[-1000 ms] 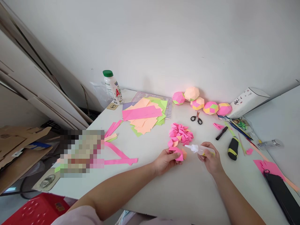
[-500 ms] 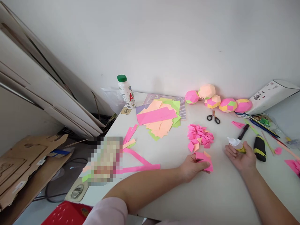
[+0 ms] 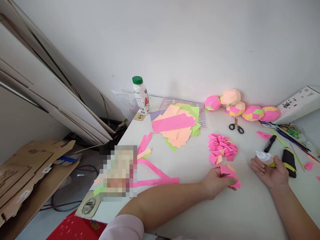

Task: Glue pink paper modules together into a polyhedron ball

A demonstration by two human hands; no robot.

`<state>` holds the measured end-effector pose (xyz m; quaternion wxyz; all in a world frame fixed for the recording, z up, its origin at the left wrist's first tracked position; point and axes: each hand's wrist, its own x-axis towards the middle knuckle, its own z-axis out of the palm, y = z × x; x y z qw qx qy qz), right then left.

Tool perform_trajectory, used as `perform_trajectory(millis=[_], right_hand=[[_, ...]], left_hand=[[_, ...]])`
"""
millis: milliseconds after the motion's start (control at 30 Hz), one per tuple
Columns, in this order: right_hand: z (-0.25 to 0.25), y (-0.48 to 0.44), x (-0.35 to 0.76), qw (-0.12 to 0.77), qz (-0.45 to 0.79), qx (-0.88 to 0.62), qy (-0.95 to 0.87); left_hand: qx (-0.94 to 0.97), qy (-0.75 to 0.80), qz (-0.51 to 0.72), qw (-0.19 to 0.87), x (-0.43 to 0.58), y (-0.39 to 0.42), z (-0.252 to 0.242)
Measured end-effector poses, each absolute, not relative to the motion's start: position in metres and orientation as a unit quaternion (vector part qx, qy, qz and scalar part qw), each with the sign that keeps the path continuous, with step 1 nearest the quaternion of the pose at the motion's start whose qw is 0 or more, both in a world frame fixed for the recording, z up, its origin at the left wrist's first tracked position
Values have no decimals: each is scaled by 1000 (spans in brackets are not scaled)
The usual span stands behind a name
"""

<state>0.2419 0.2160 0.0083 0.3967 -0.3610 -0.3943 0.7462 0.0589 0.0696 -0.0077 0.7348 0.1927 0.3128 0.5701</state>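
Observation:
My left hand (image 3: 217, 184) pinches a partly built pink paper shape (image 3: 232, 178), which has a peach piece at its upper edge. To its right, my right hand (image 3: 271, 173) is wrapped round a small glue bottle (image 3: 266, 158) with a white nozzle cap that points up and left. Part of the bottle is hidden by the fingers. The two hands are apart. Just beyond my left hand lies a heap of small folded pink and peach paper pieces (image 3: 223, 146).
Several faceted paper balls (image 3: 253, 113) line the wall. Scissors (image 3: 236, 127), a black marker (image 3: 270, 144) and a box cutter (image 3: 289, 162) lie nearby. Stacked paper sheets (image 3: 175, 123), pink strips (image 3: 157, 181) and a white bottle (image 3: 141, 96) are leftward.
The whole view has shifted, so the table and things on it appear farther right. Both hands keep their holds on the paper shape and the glue bottle.

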Motion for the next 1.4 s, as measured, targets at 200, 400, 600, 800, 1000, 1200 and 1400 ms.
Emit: perform_trajectory(millis=[200, 400, 600, 800, 1000, 1200, 1400], right_hand=[[7, 217, 244, 391, 746, -361, -399], [8, 218, 245, 388, 743, -362, -407], [7, 217, 243, 390, 742, -359, -410], [6, 216, 243, 398, 756, -344, -390], [4, 214, 242, 422, 753, -336, -377], [1, 207, 245, 425, 750, -338, -378], [5, 201, 249, 435, 749, -342, -364]], left_hand=[[198, 309, 572, 733, 59, 71, -9], [189, 311, 569, 737, 58, 71, -7], [182, 304, 569, 742, 58, 70, -6], [165, 283, 569, 754, 54, 71, -7], [156, 239, 555, 781, 45, 77, -14], [177, 228, 551, 783, 41, 77, -15], [156, 279, 605, 729, 51, 73, -12]])
